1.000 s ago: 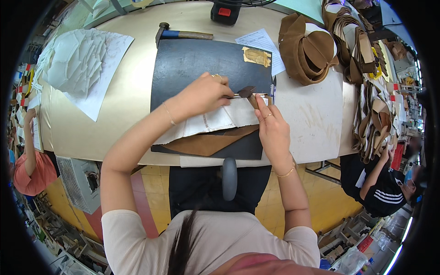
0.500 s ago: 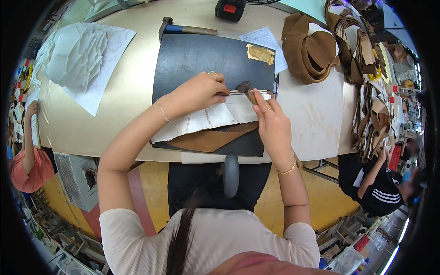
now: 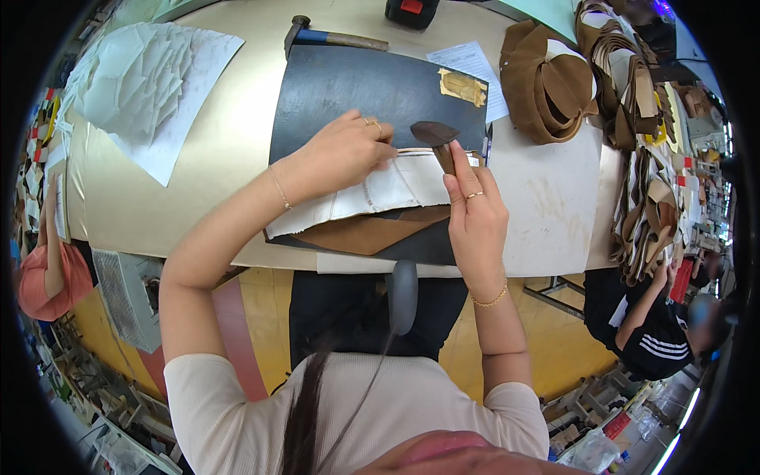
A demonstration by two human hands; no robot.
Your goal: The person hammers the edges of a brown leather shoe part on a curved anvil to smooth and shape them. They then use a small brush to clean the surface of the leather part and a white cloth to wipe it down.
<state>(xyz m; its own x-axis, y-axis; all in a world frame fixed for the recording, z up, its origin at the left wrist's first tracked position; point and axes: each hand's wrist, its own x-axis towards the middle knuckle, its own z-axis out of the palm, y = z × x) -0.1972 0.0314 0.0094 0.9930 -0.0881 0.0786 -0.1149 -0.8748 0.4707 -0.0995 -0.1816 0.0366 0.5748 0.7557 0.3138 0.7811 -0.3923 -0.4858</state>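
Observation:
A brown leather-like piece with a white lining point(image 3: 400, 184) lies on a dark board point(image 3: 348, 87), its far edge folded and its brown side point(image 3: 360, 235) showing at the near edge. My left hand point(image 3: 352, 150) has its fingers closed at the folded far edge; the fingertips partly hide what they pinch. In my right hand point(image 3: 479, 206) is a hammer point(image 3: 435, 134), gripped by its handle close to the head. The hammer's dark head hovers over the right part of that edge, with the index finger stretched along the handle.
A second hammer point(image 3: 340, 39) with a blue-banded handle lies beyond the board. White cut pieces point(image 3: 131, 83) are stacked at the left on paper. Brown pieces point(image 3: 546, 83) pile up at the right, beside a printed sheet point(image 3: 475, 71). Other people work at both sides.
The hammer head has risen from the folded edge and appears larger and turned. My left hand stays at the edge. The whole view has shifted slightly.

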